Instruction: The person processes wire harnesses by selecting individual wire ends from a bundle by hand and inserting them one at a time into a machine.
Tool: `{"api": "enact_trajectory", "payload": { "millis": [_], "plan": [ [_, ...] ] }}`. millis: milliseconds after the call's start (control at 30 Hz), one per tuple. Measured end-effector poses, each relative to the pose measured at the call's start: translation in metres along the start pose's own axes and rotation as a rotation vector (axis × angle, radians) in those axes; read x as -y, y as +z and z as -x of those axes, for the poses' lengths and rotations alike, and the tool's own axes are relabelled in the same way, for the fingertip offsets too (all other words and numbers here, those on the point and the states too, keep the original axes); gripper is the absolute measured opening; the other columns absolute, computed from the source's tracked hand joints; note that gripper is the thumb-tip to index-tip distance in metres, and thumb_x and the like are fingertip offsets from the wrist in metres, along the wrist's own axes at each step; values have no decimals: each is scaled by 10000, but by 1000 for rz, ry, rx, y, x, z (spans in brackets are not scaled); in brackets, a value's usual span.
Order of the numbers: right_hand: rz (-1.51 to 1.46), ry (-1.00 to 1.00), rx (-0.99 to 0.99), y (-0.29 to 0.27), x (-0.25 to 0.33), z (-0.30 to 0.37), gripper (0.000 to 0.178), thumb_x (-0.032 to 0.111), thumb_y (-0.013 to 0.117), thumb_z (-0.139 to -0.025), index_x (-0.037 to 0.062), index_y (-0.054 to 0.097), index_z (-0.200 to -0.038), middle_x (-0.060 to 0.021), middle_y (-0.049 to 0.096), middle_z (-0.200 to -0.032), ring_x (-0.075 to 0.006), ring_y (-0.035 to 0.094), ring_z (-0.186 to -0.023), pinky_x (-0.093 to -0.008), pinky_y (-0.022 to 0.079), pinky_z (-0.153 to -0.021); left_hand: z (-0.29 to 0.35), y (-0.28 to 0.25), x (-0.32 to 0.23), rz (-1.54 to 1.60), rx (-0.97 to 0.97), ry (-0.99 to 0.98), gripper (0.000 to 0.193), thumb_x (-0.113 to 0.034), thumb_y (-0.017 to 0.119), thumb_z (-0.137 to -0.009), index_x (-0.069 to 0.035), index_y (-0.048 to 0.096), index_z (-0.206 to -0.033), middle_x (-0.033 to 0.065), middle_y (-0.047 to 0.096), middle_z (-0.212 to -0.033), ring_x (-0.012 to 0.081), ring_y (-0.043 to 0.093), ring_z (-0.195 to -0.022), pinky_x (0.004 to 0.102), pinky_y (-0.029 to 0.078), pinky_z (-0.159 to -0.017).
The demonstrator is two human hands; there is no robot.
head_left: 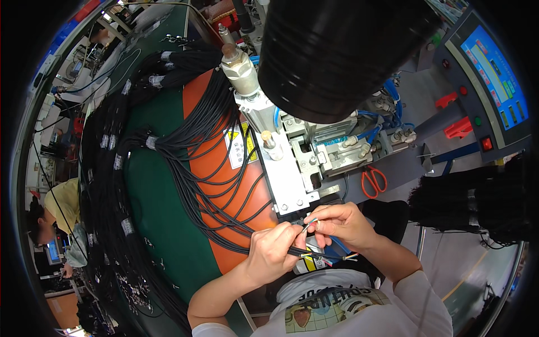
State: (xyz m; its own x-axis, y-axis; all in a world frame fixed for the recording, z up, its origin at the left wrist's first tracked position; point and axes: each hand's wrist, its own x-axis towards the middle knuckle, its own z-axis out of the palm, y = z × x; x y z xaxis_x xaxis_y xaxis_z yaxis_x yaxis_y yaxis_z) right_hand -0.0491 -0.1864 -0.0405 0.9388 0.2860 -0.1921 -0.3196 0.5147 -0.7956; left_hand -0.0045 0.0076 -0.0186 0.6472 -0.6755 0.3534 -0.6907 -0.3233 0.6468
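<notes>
My left hand (273, 246) is closed around a black cable near its stripped end, close in front of my body. Thin coloured wires (310, 224) fan out of that end. My right hand (343, 223) pinches the wires between thumb and fingertips, so the two hands almost touch. More black cables (193, 194) run from a tied bundle at the left toward my left hand. A few other cable ends (349, 257) with bared coloured wires lie just below my hands. Directly beyond them stands a metal machine (286, 182) with a flat plate and bolts.
An orange sheet (209, 227) and a green mat (151, 196) lie under the cables. Red-handled scissors (373, 181) rest right of the machine. A screen (497, 78) stands far right, below it a hanging black bundle (469, 201). A large black cylinder (337, 50) overhangs the machine. Another person (64, 205) sits far left.
</notes>
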Motion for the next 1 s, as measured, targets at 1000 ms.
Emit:
{"api": "enact_trajectory", "payload": {
  "millis": [1000],
  "plan": [
    [893,-358,44,-8,12,-6,95,2,718,-768,-19,669,-847,-80,657,-891,-80,616,-586,-200,456,-495,-3,-9,6,199,273,-68,75,-52,622,-820,-6,602,-876,129,586,-717,297,577,-565,361,468,-527]
  ]
}}
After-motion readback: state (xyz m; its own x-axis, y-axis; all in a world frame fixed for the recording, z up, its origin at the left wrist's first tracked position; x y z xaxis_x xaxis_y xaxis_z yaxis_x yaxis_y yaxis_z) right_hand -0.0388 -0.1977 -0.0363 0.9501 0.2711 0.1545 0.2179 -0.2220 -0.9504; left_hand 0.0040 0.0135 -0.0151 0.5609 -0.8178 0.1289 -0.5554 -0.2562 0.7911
